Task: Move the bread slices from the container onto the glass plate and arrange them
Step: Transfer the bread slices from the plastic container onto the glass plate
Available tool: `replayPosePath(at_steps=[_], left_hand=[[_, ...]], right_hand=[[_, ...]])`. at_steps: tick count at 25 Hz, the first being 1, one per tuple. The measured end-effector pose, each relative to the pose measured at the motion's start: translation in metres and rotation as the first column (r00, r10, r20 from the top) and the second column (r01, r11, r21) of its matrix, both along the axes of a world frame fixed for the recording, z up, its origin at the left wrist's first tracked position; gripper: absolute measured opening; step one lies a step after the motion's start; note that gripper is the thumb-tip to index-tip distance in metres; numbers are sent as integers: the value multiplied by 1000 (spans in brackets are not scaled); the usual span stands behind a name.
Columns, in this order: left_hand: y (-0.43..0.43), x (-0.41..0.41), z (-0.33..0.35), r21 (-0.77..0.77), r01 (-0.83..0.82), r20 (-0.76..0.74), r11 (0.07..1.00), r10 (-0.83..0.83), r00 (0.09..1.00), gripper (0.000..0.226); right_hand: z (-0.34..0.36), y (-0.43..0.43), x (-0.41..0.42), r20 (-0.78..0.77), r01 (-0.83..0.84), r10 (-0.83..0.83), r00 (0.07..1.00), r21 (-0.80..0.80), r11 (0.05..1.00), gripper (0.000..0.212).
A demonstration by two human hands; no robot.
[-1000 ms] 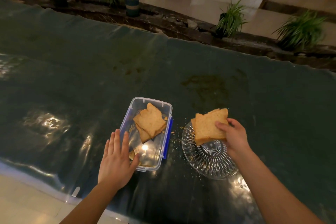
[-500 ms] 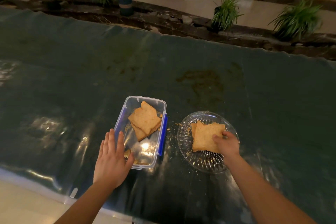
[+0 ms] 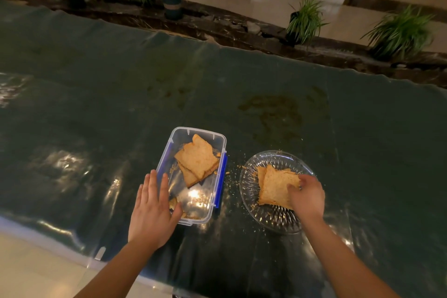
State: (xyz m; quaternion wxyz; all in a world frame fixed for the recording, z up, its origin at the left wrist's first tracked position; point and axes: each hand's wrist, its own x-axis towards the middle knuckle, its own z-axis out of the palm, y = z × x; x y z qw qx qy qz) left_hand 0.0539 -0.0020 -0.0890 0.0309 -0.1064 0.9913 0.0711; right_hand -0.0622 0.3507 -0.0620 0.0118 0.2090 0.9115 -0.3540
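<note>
A clear plastic container (image 3: 177, 134) with blue clips holds a couple of stacked bread slices (image 3: 197, 158) near its far end. My left hand (image 3: 152, 210) lies flat against the container's near left corner, fingers spread. To the right sits a cut-glass plate (image 3: 249, 174). On it lie two overlapping bread slices (image 3: 273, 186). My right hand (image 3: 307, 196) rests over the top slice's right edge, fingertips pinching it as it lies on the plate.
A dark green shiny cloth (image 3: 242, 75) covers the table. Crumbs (image 3: 233, 176) are scattered between container and plate. Potted plants (image 3: 304, 19) stand on the floor beyond the far edge. The table's near edge runs just below my wrists.
My right hand has brought the bread slice down from above the plate and laid it flat on the plate. My left hand has stayed at the container.
</note>
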Motion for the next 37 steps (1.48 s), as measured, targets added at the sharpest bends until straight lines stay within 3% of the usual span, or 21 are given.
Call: replayPosePath(at_steps=[5,12,14,17,19,21,25,29,31,33,37], left_hand=[[1,1,3,4,2,-13,1000,-2,1000,84],[3,1,9,3,13,-21,1000,-13,1000,81],[4,1,11,-21,13,-8,1000,-13,1000,80],[5,1,13,-21,3,-16,1000,-3,1000,79],[5,1,12,-14,0,-20,1000,0,1000,78],[5,1,11,-14,2,-21,1000,-2,1000,78],[4,1,11,-4,-6,-6,1000,6,1000,77],[3,-1,9,12,-8,5,1000,8,1000,77],[3,-1,9,5,-3,4,1000,3,1000,77],[3,0,9,0,-1,5,1000,1,1000,77],[3,0,11,2,-6,18,1000,6,1000,78]], right_hand=[[25,-49,-8,-87,-273,270,959,-16,962,31],[55,-156,-35,-164,-641,632,757,-7,767,30],[57,-184,-47,-70,-709,709,701,35,704,38],[54,-220,-66,214,-792,764,608,226,567,37],[51,-238,-76,392,-837,740,547,244,490,45],[44,-250,-82,498,-824,675,544,162,544,60],[25,-260,-75,456,-707,577,677,185,683,66],[4,-267,-67,373,-659,544,752,418,625,55],[3,-268,-67,360,-657,551,753,449,605,53],[3,-268,-69,372,-661,546,751,419,623,58],[2,-266,-70,389,-577,471,792,221,787,77]])
